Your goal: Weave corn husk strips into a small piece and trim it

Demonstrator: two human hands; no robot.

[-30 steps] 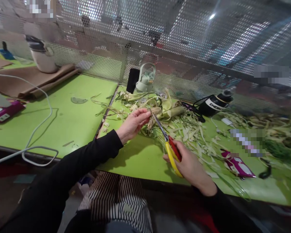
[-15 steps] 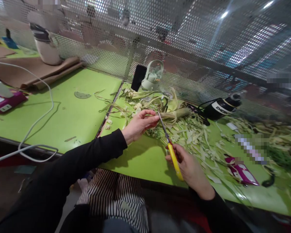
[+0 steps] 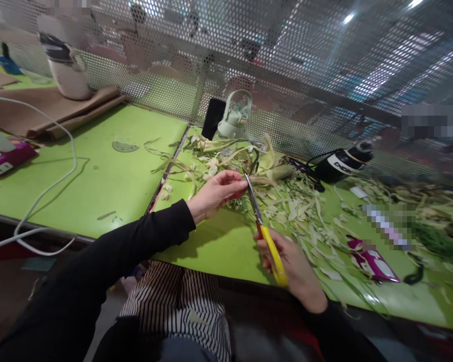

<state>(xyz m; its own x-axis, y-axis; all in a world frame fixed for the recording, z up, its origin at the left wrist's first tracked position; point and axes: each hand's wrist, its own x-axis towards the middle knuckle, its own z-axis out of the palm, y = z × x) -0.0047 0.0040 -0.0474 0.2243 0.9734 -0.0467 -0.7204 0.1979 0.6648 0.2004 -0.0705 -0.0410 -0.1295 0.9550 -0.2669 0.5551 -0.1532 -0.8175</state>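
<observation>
My right hand (image 3: 287,261) is wrapped round the yellow handles of a pair of scissors (image 3: 274,251). The blades point up and away, their tips at the fingertips of my left hand (image 3: 224,188). Thumb and fingers of that left hand are pinched together. Whatever lies between them is too small or hidden to name. Just beyond the fingertips, a pale dry leaf strip (image 3: 260,180) and a thicker greenish stalk (image 3: 283,172) lie on a heap of cut leaf scraps (image 3: 290,206).
A pale green bottle (image 3: 234,120) and a dark phone (image 3: 213,118) stand against the perforated metal screen (image 3: 166,75). To the right are a black bottle (image 3: 343,163) and a purple packet (image 3: 373,261). A white cable (image 3: 73,151) crosses the green table (image 3: 109,186) at left.
My right hand has shifted slightly down and left, with the scissor handles turned a little. My left hand keeps its pinch near the blade tips. The whole view has moved slightly.
</observation>
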